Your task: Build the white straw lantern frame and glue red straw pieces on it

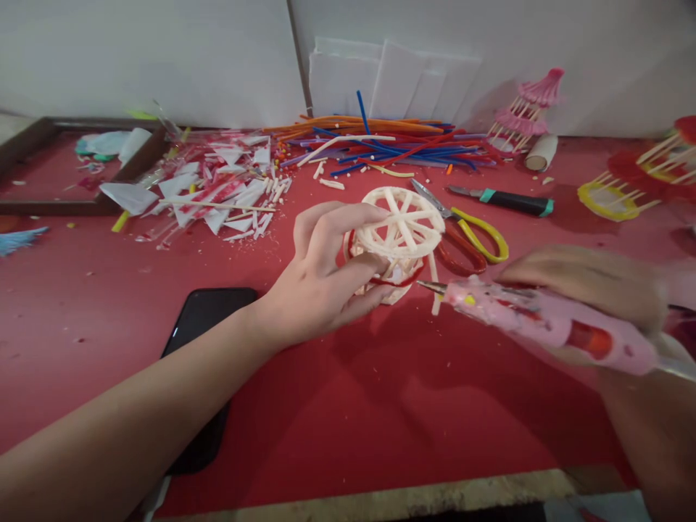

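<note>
My left hand (326,268) is closed round the side of a small cream-coloured wheel-shaped craft model (402,221), its fingers on the rim. The model has a spoked ring on top, a lower part beneath and a dark red band around its middle. In my right hand (592,283) is a pink glue gun (544,319), its metal nozzle pointing left, close to the model's lower right side. A loose cream strip (435,290) lies beside the nozzle. Just behind the model rest scissors (478,239) with red and yellow handles.
A utility knife (516,201) lies behind the scissors. Coloured pipe-like strips (402,148) and paper scraps (217,188) spread along the wall. A phone (206,312) is under my left forearm. Pink (522,116) and yellow-red stick models (609,199) stand at right, a wooden frame (76,206) at left.
</note>
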Available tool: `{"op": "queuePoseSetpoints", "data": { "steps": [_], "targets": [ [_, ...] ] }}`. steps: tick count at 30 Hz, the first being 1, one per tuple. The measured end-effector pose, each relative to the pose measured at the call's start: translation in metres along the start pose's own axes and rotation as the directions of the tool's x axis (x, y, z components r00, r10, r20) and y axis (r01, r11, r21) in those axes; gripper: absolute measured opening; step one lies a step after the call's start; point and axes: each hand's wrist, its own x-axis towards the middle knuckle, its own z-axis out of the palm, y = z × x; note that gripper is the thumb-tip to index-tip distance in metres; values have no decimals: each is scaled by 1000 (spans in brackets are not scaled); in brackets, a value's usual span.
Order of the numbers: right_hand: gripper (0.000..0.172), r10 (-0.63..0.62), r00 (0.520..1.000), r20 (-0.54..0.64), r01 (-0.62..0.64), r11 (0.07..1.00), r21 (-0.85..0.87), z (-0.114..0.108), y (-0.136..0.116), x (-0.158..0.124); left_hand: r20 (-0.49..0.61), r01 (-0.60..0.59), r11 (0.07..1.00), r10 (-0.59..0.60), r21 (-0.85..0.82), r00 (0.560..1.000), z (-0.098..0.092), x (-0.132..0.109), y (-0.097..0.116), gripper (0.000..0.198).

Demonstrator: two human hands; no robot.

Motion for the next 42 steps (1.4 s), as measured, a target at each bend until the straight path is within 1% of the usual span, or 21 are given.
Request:
{"op": "queuePoseSetpoints", "data": {
  "steps": [2, 3, 6, 9, 11, 15, 17, 19, 22, 25, 29, 32, 34, 38, 42],
  "targets": [
    [28, -141, 988, 62, 140, 990, 22, 5, -6, 5, 1, 7, 1000, -7, -13, 1000, 0, -1, 0, 15],
    [24, -185, 979, 83, 184, 983, 29, 6, -7, 8, -7, -2, 1000, 2, -24, 1000, 0, -1, 0, 17],
    [17, -223, 969, 104, 221, 975, 26, 8, -7, 13, 8, 3, 999, -3, -41, 1000, -2, -1, 0, 21],
    [17, -256, 961, 109, 255, 967, 27, 9, -6, 13, 40, 21, 1000, -20, -20, 999, -4, -1, 1, 21],
    [21, -250, 962, 111, 248, 968, 31, 10, -5, 11, 33, 18, 1000, -17, -9, 999, -4, -1, 1, 20],
    [26, -213, 974, 71, 213, 977, 12, 12, -6, 7, 23, 23, 1000, -23, -1, 999, -2, 0, 0, 20],
    [23, -215, 971, 105, 215, 977, 12, 12, -7, 7, 2, -2, 1000, 2, -1, 1000, -1, 0, 0, 22],
    [19, -217, 970, 106, 217, 976, 15, 12, -8, 8, -4, -14, 1000, 14, -4, 1000, -1, 0, 0, 23],
    [18, -218, 973, 79, 217, 976, 24, 12, -9, 8, 28, 20, 1000, -20, -6, 999, -2, 1, 2, 20],
    [14, -209, 973, 99, 209, 978, 13, 13, -10, 8, 46, 46, 999, -45, -12, 998, -3, 1, 3, 16],
    [12, -212, 973, 96, 215, 976, -31, 11, -13, 8, 51, 68, 996, -66, -52, 997, -4, 1, 4, 15],
    [11, -223, 967, 125, 228, 973, -31, 8, -15, 9, 64, 87, 994, -82, -71, 995, -5, 2, 5, 13],
    [13, -229, 967, 107, 235, 971, -42, 8, -15, 10, 69, 91, 994, -86, -68, 994, -5, 2, 5, 12],
    [12, -234, 966, 107, 243, 966, -84, 9, -15, 11, 76, 84, 994, -79, -70, 994, -5, 3, 6, 12],
    [11, -236, 965, 118, 246, 966, -82, 10, -15, 12, 77, 80, 994, -75, -68, 994, -5, 3, 6, 13]
  ]
}}
